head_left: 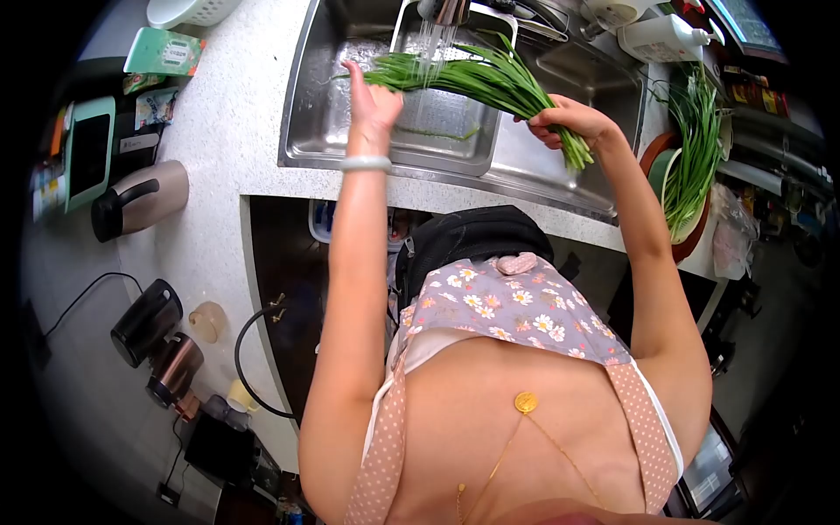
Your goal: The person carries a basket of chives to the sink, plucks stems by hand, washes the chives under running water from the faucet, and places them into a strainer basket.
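Note:
A bunch of long green leafy stalks (490,80) stretches across the sink (516,179), under water running from the faucet (444,10). My right hand (570,121) is wrapped round the bunch near its pale cut ends. My left hand (376,103), a bracelet on its wrist, is at the leaf tips over the left basin, thumb raised and the other fingers curled; what they hold, if anything, is hidden. A loose stalk (437,134) lies in the basin below the bunch.
More green stalks (693,149) fill a bowl (661,171) right of the sink. A white pump bottle (662,39) stands at the back right. On the left counter are a kettle (144,199), a white basket (188,10) and a green box (164,52).

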The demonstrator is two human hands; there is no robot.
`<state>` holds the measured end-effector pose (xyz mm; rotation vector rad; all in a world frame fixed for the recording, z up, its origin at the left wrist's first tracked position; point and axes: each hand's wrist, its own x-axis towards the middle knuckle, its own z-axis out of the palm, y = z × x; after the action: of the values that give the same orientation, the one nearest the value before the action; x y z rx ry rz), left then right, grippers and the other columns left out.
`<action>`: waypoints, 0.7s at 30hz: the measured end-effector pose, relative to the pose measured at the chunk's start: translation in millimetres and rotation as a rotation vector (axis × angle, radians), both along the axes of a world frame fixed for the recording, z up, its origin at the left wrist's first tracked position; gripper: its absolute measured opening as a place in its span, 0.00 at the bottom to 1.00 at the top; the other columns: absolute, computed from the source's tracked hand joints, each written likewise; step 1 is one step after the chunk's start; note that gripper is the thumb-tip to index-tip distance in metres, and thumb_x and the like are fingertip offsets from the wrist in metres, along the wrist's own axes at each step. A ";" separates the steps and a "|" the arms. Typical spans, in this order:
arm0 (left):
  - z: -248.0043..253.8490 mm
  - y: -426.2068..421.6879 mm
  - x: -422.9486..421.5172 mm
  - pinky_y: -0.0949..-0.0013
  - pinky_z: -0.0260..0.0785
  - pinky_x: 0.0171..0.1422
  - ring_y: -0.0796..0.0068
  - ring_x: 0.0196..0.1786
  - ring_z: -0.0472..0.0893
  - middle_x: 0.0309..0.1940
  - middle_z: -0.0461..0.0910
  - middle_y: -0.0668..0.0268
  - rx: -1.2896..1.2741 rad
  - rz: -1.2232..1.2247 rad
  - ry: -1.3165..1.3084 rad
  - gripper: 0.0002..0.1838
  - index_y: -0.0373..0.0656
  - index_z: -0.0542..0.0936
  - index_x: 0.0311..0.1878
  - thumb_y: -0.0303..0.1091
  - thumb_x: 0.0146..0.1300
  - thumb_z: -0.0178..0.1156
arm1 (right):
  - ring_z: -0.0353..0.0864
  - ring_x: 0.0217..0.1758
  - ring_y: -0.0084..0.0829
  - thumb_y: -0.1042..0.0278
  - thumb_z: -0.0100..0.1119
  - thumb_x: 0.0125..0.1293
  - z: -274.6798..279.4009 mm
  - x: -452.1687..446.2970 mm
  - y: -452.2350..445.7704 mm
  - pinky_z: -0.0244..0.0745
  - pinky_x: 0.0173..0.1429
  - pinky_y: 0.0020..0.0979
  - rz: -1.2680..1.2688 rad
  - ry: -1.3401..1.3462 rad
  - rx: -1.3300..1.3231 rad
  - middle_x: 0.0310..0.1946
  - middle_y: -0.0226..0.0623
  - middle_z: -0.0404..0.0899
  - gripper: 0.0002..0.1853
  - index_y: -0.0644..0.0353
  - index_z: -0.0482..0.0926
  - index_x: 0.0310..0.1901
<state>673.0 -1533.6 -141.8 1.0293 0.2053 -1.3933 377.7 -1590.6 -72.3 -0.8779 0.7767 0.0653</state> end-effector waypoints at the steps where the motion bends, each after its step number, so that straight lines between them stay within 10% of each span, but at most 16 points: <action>1: -24.5 7.3 2.8 0.52 0.18 0.73 0.56 0.74 0.27 0.70 0.21 0.49 -0.088 -0.068 0.055 0.59 0.45 0.31 0.71 0.77 0.50 0.43 | 0.65 0.21 0.16 0.69 0.53 0.59 6.2 8.5 0.2 0.61 0.22 0.19 0.011 0.013 -0.059 0.22 0.28 0.67 0.13 0.67 0.71 0.43; 5: 33.3 40.8 -39.3 0.46 0.16 0.71 0.54 0.73 0.25 0.71 0.24 0.53 0.047 -0.021 -0.113 0.57 0.50 0.31 0.71 0.76 0.51 0.43 | 0.69 0.24 0.16 0.66 0.55 0.58 17.7 35.5 -6.4 0.66 0.25 0.19 0.118 0.069 -0.453 0.23 0.29 0.70 0.11 0.64 0.71 0.37; 7: 22.5 46.5 -53.0 0.46 0.32 0.74 0.52 0.73 0.33 0.70 0.26 0.50 0.048 -0.029 -0.002 0.58 0.45 0.28 0.70 0.71 0.53 0.48 | 0.67 0.20 0.16 0.68 0.55 0.58 16.2 48.8 -1.0 0.65 0.22 0.19 0.042 0.134 -0.498 0.22 0.29 0.69 0.09 0.63 0.70 0.35; 12: 11.9 42.0 -67.7 0.49 0.46 0.73 0.58 0.70 0.54 0.67 0.53 0.52 -0.425 -0.271 0.546 0.55 0.37 0.48 0.69 0.69 0.49 0.55 | 0.67 0.19 0.17 0.67 0.54 0.61 0.7 61.2 -12.5 0.66 0.21 0.19 0.030 0.043 -0.115 0.21 0.29 0.70 0.08 0.63 0.70 0.32; 15: 26.3 19.4 -64.2 0.57 0.57 0.68 0.63 0.60 0.68 0.54 0.70 0.58 -0.466 -0.195 0.202 0.37 0.36 0.66 0.56 0.58 0.55 0.61 | 0.66 0.18 0.15 0.68 0.54 0.62 -2.2 68.1 -4.5 0.64 0.20 0.18 -0.019 -0.147 0.130 0.20 0.28 0.68 0.09 0.61 0.68 0.26; 21: -6.2 -2.2 -48.7 0.64 0.65 0.59 0.65 0.52 0.73 0.48 0.75 0.60 -0.430 -0.345 0.462 0.32 0.37 0.70 0.54 0.51 0.55 0.64 | 0.67 0.18 0.14 0.68 0.54 0.62 -14.4 87.2 -14.1 0.66 0.21 0.17 -0.011 -0.062 0.245 0.23 0.29 0.70 0.08 0.63 0.70 0.33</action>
<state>624.3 -1535.8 -147.9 0.3860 0.0581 -1.8797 464.8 -1604.7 -86.7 -0.6401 0.6993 0.1203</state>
